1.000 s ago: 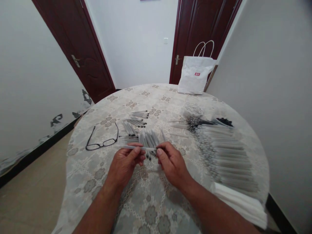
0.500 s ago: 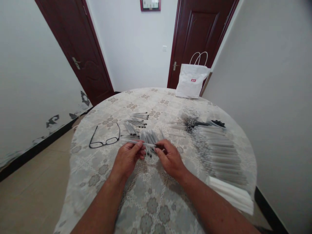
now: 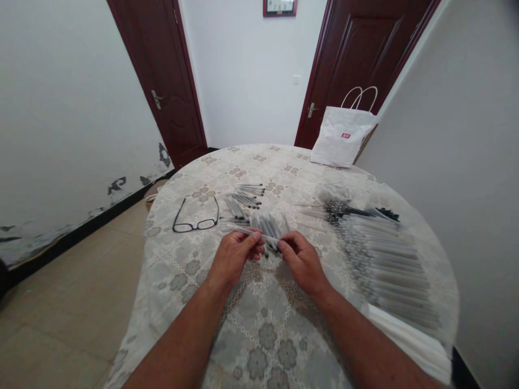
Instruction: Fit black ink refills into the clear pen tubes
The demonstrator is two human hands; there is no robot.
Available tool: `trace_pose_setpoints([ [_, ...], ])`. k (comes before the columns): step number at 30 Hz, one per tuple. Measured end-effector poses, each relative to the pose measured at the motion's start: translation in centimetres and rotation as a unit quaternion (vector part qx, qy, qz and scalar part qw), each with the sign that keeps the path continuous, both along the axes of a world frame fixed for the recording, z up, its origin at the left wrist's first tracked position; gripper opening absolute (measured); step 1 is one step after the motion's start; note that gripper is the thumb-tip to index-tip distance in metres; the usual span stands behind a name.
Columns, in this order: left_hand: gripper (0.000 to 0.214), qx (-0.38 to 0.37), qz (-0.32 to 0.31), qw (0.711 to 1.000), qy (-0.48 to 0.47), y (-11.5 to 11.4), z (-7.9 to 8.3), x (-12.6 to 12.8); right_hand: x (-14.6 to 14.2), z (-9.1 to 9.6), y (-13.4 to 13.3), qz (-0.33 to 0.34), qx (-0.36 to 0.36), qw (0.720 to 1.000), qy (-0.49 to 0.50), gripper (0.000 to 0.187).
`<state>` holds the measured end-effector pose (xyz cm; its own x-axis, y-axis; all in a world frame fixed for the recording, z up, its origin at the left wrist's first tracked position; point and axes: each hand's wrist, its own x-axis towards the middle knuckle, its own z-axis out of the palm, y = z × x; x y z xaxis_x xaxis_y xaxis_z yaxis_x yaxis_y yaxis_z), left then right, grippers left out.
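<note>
Between my two hands lies a thin, pale translucent pen barrel (image 3: pixel 270 238), held nearly level over the table. My left hand (image 3: pixel 235 253) pinches it near its middle with thumb and fingers. The thumb and fingers of my right hand (image 3: pixel 300 262) close around its right end, hiding that tip. Just behind and under the hands is a bundle of similar pens (image 3: pixel 263 220), some with dark ends. More black-tipped pens (image 3: pixel 245 200) lie in small groups farther back.
A large stack of clear barrels (image 3: pixel 397 265) fills the table's right side, with small black pieces (image 3: pixel 338 210) behind it. Eyeglasses (image 3: pixel 194 224) lie at left. A white paper bag (image 3: pixel 344 138) stands at the back right. White folded material (image 3: pixel 409 340) lies at the front right.
The view has swung left, so everything sits farther right in the picture. Both hands keep their hold on the pen barrel, which now slants down slightly more to the right.
</note>
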<state>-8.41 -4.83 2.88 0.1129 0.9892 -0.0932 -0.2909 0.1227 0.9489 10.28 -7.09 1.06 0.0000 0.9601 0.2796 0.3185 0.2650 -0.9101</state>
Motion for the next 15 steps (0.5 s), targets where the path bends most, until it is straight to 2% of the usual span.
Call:
trace_pose_setpoints([
  [5,0.037,-0.005,0.006,1.0,-0.013,0.01,0.09,-0.05,-0.11,-0.54,-0.26,-0.001,0.002,0.999,0.041,0.031],
  [10,0.034,0.003,-0.018,1.0,-0.003,-0.07,-0.05,-0.01,0.15,-0.33,-0.21,0.002,-0.028,0.999,-0.039,0.044],
  [12,0.034,0.002,-0.018,1.0,-0.005,-0.08,-0.11,-0.02,0.16,-0.09,-0.16,0.0,-0.025,0.998,-0.057,0.042],
  [15,0.034,0.0,-0.009,1.0,-0.019,-0.03,-0.19,-0.05,0.04,-0.02,-0.14,-0.002,-0.012,1.0,-0.027,0.03],
])
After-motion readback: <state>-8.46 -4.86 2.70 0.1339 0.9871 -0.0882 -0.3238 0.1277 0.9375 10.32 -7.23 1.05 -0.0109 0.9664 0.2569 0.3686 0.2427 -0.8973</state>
